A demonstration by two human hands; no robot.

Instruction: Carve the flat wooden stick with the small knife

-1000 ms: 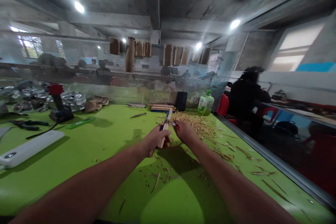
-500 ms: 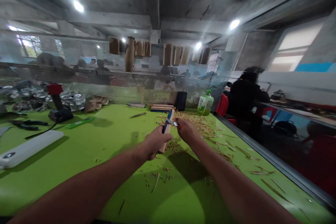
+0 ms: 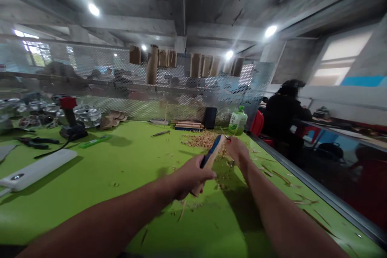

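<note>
My left hand (image 3: 191, 175) is closed around a narrow wooden strip (image 3: 215, 154), pale on one side and dark blue on the other. The strip slants up and to the right, its far end above the bench. Just past that end, my right hand (image 3: 238, 152) is closed on a small knife (image 3: 228, 139). A bit of red shows at its handle; the blade is blurred and hard to make out. Wood shavings (image 3: 198, 140) lie in a heap behind the strip, with smaller chips scattered under both hands.
On the green bench (image 3: 121, 181) are a white bar-shaped object (image 3: 42, 169), pliers (image 3: 36, 142), a cordless drill (image 3: 71, 119) and a green tool (image 3: 95, 141). Several wooden strips (image 3: 189, 124) and a green jug (image 3: 238, 121) stand near the mesh screen (image 3: 139, 100). A person (image 3: 286, 117) sits at right.
Both hands have moved right, the left also nearer to me. The wooden strip leans further right. The knife, earlier across the strip's face, is now beside its far end.
</note>
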